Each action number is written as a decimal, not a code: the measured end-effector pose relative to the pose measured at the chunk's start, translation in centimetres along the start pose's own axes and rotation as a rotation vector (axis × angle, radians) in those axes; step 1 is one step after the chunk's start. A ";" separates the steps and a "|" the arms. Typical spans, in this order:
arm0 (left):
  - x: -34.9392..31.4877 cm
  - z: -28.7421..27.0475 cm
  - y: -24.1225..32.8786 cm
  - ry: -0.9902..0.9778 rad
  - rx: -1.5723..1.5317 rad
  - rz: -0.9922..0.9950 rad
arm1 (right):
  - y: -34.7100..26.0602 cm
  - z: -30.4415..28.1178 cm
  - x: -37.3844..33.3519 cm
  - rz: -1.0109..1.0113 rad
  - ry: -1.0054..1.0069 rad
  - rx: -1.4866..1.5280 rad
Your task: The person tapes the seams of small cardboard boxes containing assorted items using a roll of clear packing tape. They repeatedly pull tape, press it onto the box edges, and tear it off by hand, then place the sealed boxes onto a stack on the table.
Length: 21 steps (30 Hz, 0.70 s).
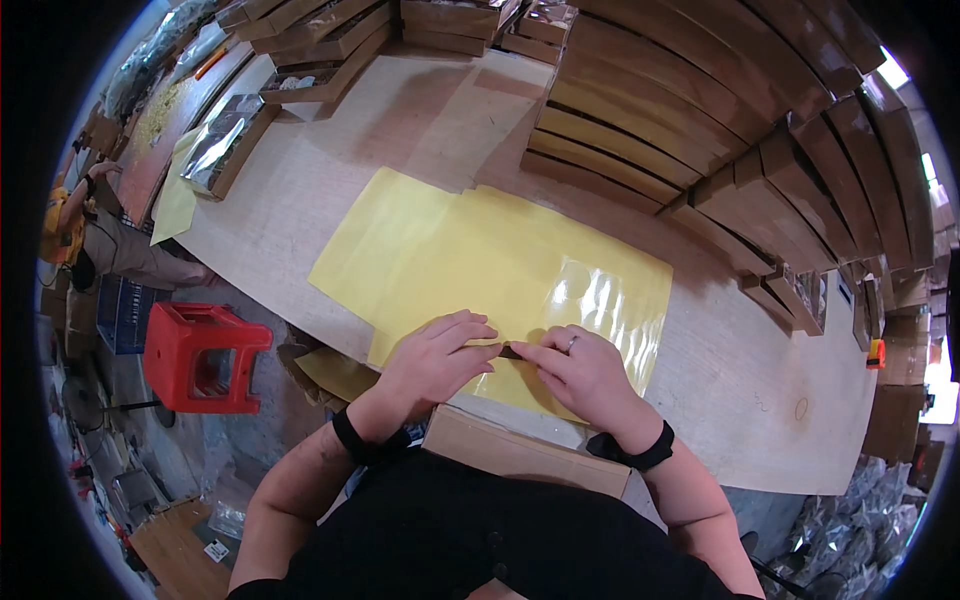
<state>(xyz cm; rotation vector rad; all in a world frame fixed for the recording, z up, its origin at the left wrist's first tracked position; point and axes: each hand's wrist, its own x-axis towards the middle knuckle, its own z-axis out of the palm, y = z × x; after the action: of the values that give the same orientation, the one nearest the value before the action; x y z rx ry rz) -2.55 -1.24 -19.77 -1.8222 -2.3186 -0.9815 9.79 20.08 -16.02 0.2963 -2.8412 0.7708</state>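
A small dark brown piece (pixel 509 350) lies between the fingertips of both hands, just above a yellow sheet; its kind is too small to make out. My right hand (pixel 582 372), with a ring on one finger, pinches the piece's right end. At the other end, my left hand (pixel 437 358) has its fingers stretched out and apart, one fingertip touching the piece. Under both hands, overlapping yellow sheets (pixel 450 240) cover part of the wooden table. Clear glossy film with faint round outlines (pixel 590 300) rests on their right part. Dark bands circle both wrists.
Tall stacks of brown cardboard trays (pixel 640 110) stand at the back right. More trays (pixel 340 60) and a film-covered tray (pixel 228 140) are at the back left. A cardboard box (pixel 520 450) sits against my body. Left are a red stool (pixel 205 358) and another person (pixel 120 240).
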 end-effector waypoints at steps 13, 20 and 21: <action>0.4 -3.3 -0.2 -0.075 -0.395 -0.391 | 0.7 -0.1 -0.1 0.111 -0.068 0.170; 2.8 -3.5 0.8 -0.228 -0.115 -0.356 | 1.5 0.2 0.3 0.140 0.119 0.056; 2.4 -2.8 0.6 -0.220 -0.066 -0.302 | 1.5 0.2 0.4 0.126 0.100 0.071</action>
<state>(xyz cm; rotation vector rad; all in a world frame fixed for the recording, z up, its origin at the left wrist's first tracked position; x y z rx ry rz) -3.75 -0.44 -16.33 -1.7134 -2.7896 -0.9373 9.03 21.22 -16.84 0.0857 -2.7640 0.8866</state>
